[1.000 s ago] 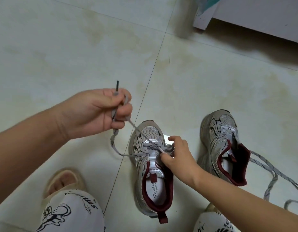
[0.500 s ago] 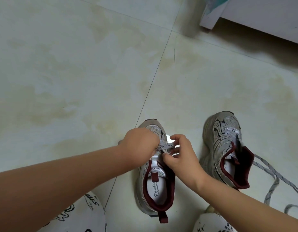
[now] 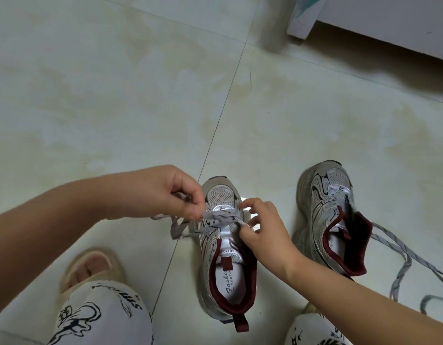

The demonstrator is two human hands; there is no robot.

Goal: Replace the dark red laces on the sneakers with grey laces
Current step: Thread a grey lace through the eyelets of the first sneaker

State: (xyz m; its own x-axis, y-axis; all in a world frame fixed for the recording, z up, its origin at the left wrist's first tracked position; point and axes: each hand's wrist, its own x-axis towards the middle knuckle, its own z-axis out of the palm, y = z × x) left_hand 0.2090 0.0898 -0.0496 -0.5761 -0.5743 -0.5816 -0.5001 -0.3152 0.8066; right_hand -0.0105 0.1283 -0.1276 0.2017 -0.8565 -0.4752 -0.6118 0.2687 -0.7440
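Observation:
Two grey sneakers with dark red lining stand on the tiled floor. The near sneaker (image 3: 224, 260) has a grey lace (image 3: 221, 216) crossing its lowest eyelets. My left hand (image 3: 165, 192) pinches that lace just left of the toe, with slack looping onto the floor (image 3: 177, 229). My right hand (image 3: 262, 227) pinches the lace's other end at the right eyelets. The second sneaker (image 3: 327, 220) stands to the right, with a loose grey lace (image 3: 402, 260) trailing from it across the floor. No dark red lace is visible.
My knees in white printed trousers (image 3: 101, 317) fill the bottom edge, and a foot in a beige slipper (image 3: 91, 267) rests at lower left. A white furniture piece (image 3: 365, 23) stands at the upper right. A tile joint (image 3: 215, 130) runs toward the near sneaker.
My left hand, held high a second ago with the lace pulled taut, came down to the sneaker's toe and now pinches the lace just left of it. My right hand stayed at the eyelets.

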